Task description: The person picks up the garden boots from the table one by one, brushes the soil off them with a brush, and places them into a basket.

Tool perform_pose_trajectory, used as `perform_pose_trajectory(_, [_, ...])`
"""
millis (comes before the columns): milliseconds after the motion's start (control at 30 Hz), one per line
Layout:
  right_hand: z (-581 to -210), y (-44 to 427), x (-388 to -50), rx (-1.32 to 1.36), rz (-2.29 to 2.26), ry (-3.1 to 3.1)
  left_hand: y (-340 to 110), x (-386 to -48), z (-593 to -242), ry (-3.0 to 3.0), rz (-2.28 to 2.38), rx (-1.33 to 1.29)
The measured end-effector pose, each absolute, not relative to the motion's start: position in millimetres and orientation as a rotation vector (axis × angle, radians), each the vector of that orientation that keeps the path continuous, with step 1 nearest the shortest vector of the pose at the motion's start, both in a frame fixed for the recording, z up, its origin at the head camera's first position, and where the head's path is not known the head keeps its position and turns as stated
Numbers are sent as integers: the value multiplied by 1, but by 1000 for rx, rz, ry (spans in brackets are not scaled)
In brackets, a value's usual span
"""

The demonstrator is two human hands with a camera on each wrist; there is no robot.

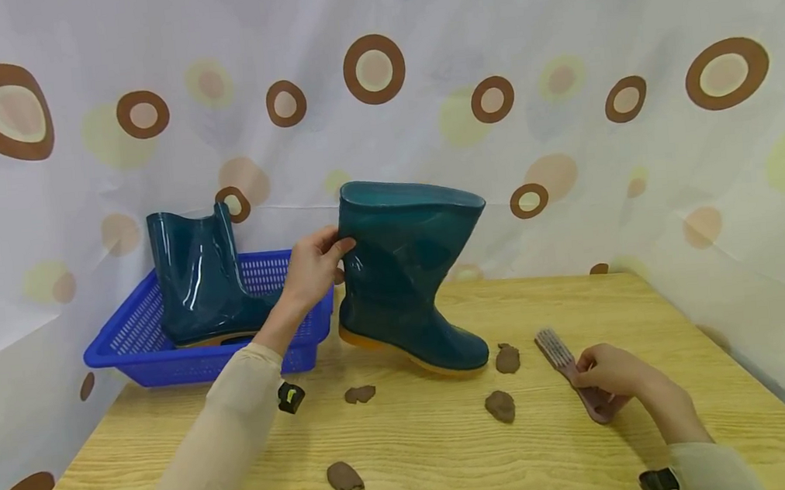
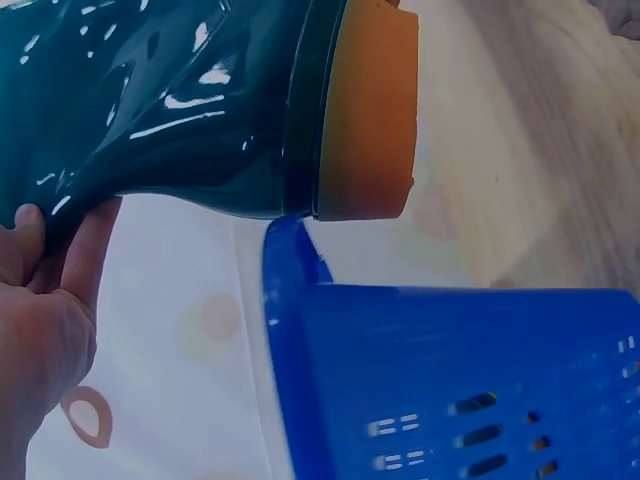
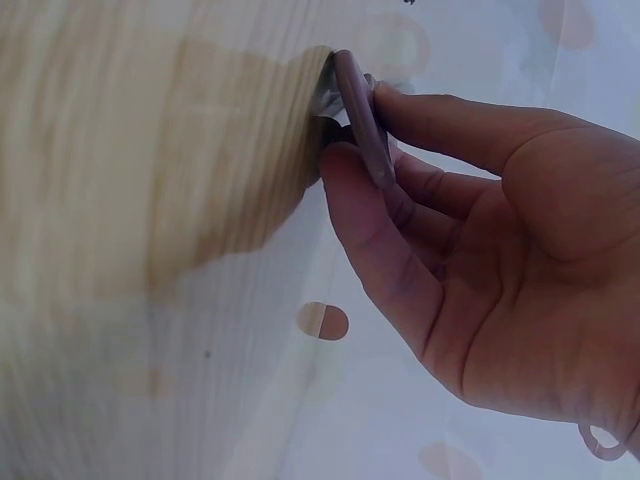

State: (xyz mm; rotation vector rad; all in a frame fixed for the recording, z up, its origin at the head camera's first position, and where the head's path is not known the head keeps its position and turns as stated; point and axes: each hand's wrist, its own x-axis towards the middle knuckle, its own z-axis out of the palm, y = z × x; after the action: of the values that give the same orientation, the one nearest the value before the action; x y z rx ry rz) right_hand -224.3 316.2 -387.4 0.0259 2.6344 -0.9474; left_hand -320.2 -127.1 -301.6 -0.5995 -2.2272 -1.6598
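A dark teal rubber boot (image 1: 402,275) with an orange-yellow sole stands tilted over the table, toe to the right. My left hand (image 1: 314,271) pinches the back of its shaft between thumb and fingers; the left wrist view shows the boot's heel (image 2: 370,115) close to the blue basket's rim. On the right, my right hand (image 1: 607,374) holds a brownish-purple brush (image 1: 591,399) by its handle, bristles facing up and pointing away from me. In the right wrist view, thumb and fingers grip the handle (image 3: 365,120).
At the back left, a blue plastic basket (image 1: 200,364) holds a second teal boot (image 1: 195,278). Several brown lumps (image 1: 500,406) lie scattered on the wooden table (image 1: 425,452). A patterned sheet (image 1: 425,141) hangs behind and at both sides.
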Motion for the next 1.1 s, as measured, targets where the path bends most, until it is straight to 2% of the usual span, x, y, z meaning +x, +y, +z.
perform_pose_trajectory(633, [-388, 315, -230, -5, -899, 2673, -162, -312, -248, -2112, -1584, -572])
perform_pose_trajectory(1100, [-389, 318, -231, -25, -903, 2671, -206, -306, -228, -2090, -1477, -386])
